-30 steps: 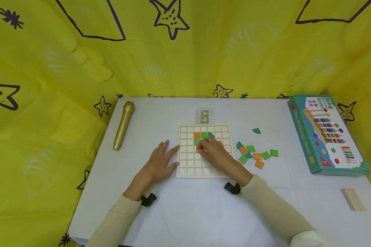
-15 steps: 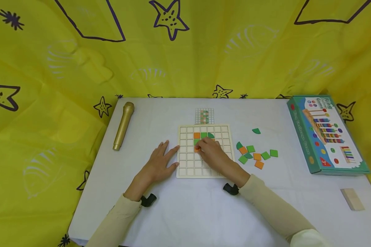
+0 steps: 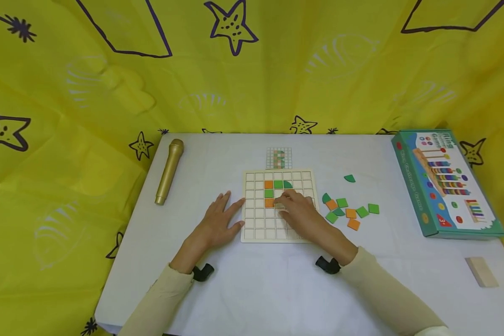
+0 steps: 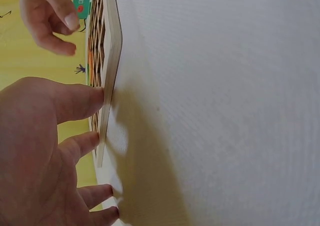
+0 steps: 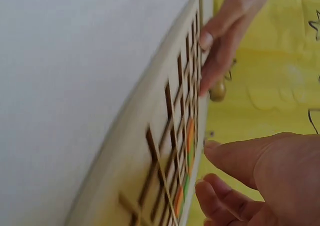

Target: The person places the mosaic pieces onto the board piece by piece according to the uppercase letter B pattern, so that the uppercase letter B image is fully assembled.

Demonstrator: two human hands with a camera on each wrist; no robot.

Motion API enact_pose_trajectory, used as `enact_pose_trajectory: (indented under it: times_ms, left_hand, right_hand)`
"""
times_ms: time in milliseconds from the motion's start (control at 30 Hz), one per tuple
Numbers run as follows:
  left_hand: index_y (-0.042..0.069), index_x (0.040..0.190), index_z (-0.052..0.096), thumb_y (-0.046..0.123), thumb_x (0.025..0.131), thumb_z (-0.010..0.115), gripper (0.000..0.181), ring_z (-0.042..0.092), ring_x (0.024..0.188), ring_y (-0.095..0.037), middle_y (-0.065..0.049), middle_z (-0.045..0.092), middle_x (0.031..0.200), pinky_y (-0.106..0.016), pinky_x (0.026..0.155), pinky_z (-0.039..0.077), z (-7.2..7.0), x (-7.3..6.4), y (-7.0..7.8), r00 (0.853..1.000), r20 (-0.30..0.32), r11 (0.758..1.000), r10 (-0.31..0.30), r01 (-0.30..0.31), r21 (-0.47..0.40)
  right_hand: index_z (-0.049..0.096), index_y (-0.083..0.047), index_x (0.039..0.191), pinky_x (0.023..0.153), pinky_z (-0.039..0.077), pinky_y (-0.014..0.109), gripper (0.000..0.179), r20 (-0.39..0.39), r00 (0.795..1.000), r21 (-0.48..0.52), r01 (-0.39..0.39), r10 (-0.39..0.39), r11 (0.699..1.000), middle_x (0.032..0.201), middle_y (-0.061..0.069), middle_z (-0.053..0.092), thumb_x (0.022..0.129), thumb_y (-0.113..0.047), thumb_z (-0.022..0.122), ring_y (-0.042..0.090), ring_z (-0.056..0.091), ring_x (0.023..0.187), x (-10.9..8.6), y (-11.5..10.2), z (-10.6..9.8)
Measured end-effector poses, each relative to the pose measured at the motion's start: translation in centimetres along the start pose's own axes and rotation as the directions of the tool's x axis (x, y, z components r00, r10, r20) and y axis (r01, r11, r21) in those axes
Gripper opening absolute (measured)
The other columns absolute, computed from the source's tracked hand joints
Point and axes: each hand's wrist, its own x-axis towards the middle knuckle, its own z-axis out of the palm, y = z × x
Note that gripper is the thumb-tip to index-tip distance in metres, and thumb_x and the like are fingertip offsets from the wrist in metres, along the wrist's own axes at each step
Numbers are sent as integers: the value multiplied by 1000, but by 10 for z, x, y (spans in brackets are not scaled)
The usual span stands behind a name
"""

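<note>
A pale wooden grid board (image 3: 254, 228) lies on the white table. My left hand (image 3: 218, 221) is at its left side; in the left wrist view the thumb and a fingertip touch the board's edge, fingers spread. Above the board's middle is my right hand (image 3: 302, 212), thumb and fingers apart with nothing between them. Just left of its fingertips sits an orange square tile (image 3: 269, 203) in a grid cell. Over that tile are a green square (image 3: 269, 193) and another orange square (image 3: 269, 185). A green square (image 3: 278, 184) and a dark green quarter-circle (image 3: 287, 185) continue the top row.
A small pattern card (image 3: 279, 157) lies behind the board. Loose green and orange tiles (image 3: 351, 213) are scattered to its right, a quarter-circle tile (image 3: 349, 178) farther back. A gold microphone (image 3: 169, 172) lies left; a game box (image 3: 447, 182) and a wooden block (image 3: 481, 271) are at right.
My right hand has let go of the lower orange tile, which now lies in its cell, and has drawn back to the right with fingers parted. The left hand stays at the board's edge.
</note>
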Motion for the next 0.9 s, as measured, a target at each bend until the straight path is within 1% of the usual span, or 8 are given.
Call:
enact_pose_trajectory:
  times_ms: [133, 267, 367, 467, 567, 667, 767, 900]
  left_hand:
    - [27, 167, 34, 44, 106, 54, 66, 5, 163, -43, -20, 10, 177, -59, 131, 13, 0, 0, 1, 1000, 4, 1000, -6, 6, 0]
    - [28, 167, 33, 45, 107, 53, 66, 3, 164, -42, -19, 8, 177, -59, 131, 12, 2, 0, -1, 1000, 15, 1000, -12, 12, 1]
    - [30, 168, 31, 46, 107, 52, 66, 3, 164, -41, -17, 7, 177, -58, 131, 11, 2, 1, -1, 1000, 22, 1000, -20, 20, 6]
    - [29, 167, 32, 45, 106, 53, 66, 3, 164, -42, -18, 8, 177, -59, 131, 12, 1, 1, 0, 1000, 19, 1000, -17, 17, -1]
    - [29, 167, 32, 45, 106, 53, 66, 3, 164, -42, -18, 8, 177, -59, 131, 12, 1, 1, 0, 1000, 20, 1000, -15, 15, -3]
    - [29, 167, 33, 45, 106, 53, 66, 4, 164, -42, -18, 8, 177, -59, 131, 12, 1, 0, 0, 1000, 15, 1000, -16, 16, -3]
    - [28, 166, 35, 44, 105, 55, 66, 5, 163, -43, -19, 10, 177, -59, 130, 14, 1, -1, 1, 1000, 1, 1000, -12, 12, -11]
    - [29, 167, 34, 44, 106, 54, 66, 5, 163, -42, -19, 10, 177, -59, 131, 13, 1, -1, 1, 1000, 2, 1000, -15, 15, -5]
  right_hand:
    - [69, -6, 133, 97, 43, 50, 32, -6, 998, 35, -66, 66, 997, 131, 14, 63, 101, -9, 70, 36, 58, 125, -16, 20, -22]
    - [64, -3, 139, 110, 38, 61, 35, 17, 984, 83, -178, 178, 980, 139, 20, 58, 104, -10, 65, 42, 52, 133, -30, 46, -48]
    - [61, 0, 140, 111, 34, 67, 36, 26, 970, 91, -242, 241, 966, 143, 25, 53, 105, -11, 64, 47, 46, 137, -39, 65, -65]
    - [63, 0, 136, 104, 34, 71, 34, 51, 953, 36, -302, 300, 953, 142, 29, 51, 105, -11, 64, 53, 44, 134, -46, 80, -77]
    - [65, -2, 133, 96, 35, 72, 32, 100, 930, -20, -353, 354, 935, 141, 33, 50, 103, -12, 66, 56, 45, 128, -49, 91, -83]
    - [65, -3, 131, 93, 36, 69, 31, 129, 914, -31, -383, 384, 923, 138, 33, 51, 102, -11, 66, 55, 45, 125, -49, 99, -84]
    - [62, -1, 132, 96, 36, 69, 31, 129, 913, -11, -388, 386, 922, 135, 32, 50, 103, -12, 65, 53, 45, 124, -47, 105, -84]
    - [57, 4, 135, 104, 39, 70, 33, 118, 921, 31, -378, 372, 925, 133, 32, 47, 105, -10, 62, 51, 46, 124, -45, 110, -84]
